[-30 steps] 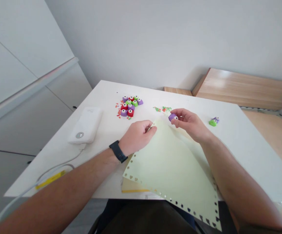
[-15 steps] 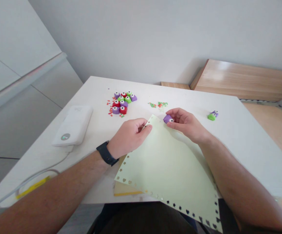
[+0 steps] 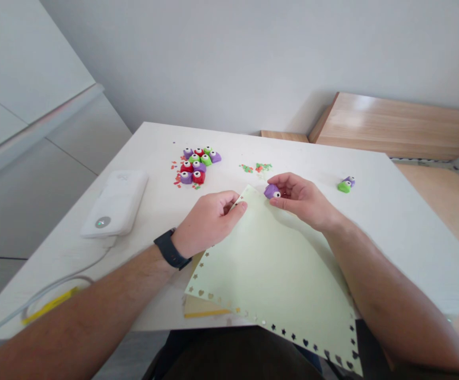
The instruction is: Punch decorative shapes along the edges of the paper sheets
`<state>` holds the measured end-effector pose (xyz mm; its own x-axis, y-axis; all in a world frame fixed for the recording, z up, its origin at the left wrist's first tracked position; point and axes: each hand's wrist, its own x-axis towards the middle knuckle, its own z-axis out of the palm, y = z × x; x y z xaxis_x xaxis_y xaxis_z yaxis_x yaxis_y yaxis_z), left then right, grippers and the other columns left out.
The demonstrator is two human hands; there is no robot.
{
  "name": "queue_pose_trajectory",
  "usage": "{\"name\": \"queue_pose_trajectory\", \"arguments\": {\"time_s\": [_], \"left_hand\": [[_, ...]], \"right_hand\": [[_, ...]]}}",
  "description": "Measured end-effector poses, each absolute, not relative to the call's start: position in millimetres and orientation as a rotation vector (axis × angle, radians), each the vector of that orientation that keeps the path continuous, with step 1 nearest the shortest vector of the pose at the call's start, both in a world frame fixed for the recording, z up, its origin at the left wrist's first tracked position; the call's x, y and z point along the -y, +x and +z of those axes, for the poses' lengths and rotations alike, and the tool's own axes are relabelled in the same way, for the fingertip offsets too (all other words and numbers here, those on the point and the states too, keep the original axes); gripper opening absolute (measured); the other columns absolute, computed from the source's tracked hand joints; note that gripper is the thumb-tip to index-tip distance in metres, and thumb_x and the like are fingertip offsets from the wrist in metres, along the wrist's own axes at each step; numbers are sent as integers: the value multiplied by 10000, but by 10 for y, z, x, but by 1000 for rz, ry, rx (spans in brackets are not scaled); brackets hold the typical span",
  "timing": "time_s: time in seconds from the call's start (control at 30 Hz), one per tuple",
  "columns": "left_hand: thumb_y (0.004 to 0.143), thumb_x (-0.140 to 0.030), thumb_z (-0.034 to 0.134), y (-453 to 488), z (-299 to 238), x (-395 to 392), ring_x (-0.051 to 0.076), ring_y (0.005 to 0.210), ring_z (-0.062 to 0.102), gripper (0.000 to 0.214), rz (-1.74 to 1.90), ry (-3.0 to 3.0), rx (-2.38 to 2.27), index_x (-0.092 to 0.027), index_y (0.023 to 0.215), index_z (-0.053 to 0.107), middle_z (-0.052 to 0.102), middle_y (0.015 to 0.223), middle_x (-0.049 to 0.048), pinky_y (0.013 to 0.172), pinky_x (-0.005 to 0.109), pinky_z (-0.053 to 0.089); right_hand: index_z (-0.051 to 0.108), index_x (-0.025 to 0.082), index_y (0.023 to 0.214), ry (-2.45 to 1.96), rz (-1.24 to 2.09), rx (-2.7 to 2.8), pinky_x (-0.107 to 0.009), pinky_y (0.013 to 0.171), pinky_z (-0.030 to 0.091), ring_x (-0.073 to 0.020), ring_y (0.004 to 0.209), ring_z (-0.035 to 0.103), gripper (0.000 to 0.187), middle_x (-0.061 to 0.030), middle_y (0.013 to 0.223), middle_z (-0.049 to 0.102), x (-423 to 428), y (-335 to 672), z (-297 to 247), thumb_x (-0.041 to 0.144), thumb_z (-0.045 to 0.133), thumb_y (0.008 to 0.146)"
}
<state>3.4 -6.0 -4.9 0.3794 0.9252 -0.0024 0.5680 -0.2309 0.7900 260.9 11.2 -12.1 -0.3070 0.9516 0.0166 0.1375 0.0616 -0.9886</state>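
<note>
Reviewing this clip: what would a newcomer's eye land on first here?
A pale green sheet edged with punched stars and hearts fills the foreground, its corner pinched by the left hand. The right hand holds a purple craft punch beside the sheet's edge. Beyond them, on the white table, sits a bright cluster of red, purple and green craft punches.

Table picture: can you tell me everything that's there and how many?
Table: 1, white, in front of the person.
Craft punches: 10, purple, red and green, grouped at the far left of the table.
Paper scraps: many, red and green, beside the group and to its right.
Other craft punches: 2, green and purple, at the far right.
Pale green paper sheet: 1, with star and heart holes, at the near edge.
Yellow paper: 1, beneath that sheet.
Power bank: 1, white, at the left.
Cable: 1, white, leading from the power bank.
Wooden board: 1, light brown, beyond the table.
Watch: 1, black, on the left wrist.
Left hand: 1, pinching the sheet's corner.
Right hand: 1, holding a purple craft punch.
</note>
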Motion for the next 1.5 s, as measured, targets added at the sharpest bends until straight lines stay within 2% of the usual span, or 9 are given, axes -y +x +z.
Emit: {"name": "queue_pose_trajectory", "arguments": {"time_s": [0.3, 0.8, 1.0, 1.17, 1.5], "left_hand": [[1008, -450, 542, 25, -58, 64, 116, 567, 433, 354, 615, 1910, -1295, -196, 763, 566, 513, 613, -45, 564, 296, 268], [1002, -438, 555, 47, -29, 65, 104, 544, 404, 361, 613, 1914, -1319, -196, 735, 536, 451, 584, -62, 556, 301, 268], [1004, -442, 552, 42, -37, 61, 117, 560, 443, 338, 625, 1899, -1298, -185, 795, 621, 552, 620, -39, 558, 300, 260], [1008, -446, 548, 41, -47, 64, 116, 552, 445, 346, 631, 1914, -1290, -185, 798, 631, 541, 607, -43, 551, 294, 268], [1012, -456, 546, 34, -68, 69, 104, 535, 425, 351, 633, 1916, -1279, -190, 792, 611, 482, 596, -58, 539, 291, 267]], "right_hand": [[680, 246, 1203, -1128, 1327, 1599, -406, 934, 540, -195, 972, 663, 439, -53, 1130, 716, -103, 2619, -120, 332, 872, 818], [661, 220, 1213, -1173, 1241, 1708, -411, 889, 543, -201, 951, 668, 444, -59, 1107, 721, -84, 2603, -107, 305, 844, 818], [657, 206, 1237, -1201, 1231, 1739, -388, 867, 513, -198, 972, 658, 465, -65, 1123, 731, -87, 2591, -115, 293, 839, 818], [683, 200, 1264, -1280, 1201, 1794, -369, 810, 489, -197, 935, 635, 498, -69, 1105, 743, -70, 2556, -88, 307, 844, 805], [647, 229, 1255, -1171, 1305, 1783, -353, 846, 503, -171, 906, 626, 452, -38, 1087, 710, -62, 2554, -145, 324, 818, 848]]}}
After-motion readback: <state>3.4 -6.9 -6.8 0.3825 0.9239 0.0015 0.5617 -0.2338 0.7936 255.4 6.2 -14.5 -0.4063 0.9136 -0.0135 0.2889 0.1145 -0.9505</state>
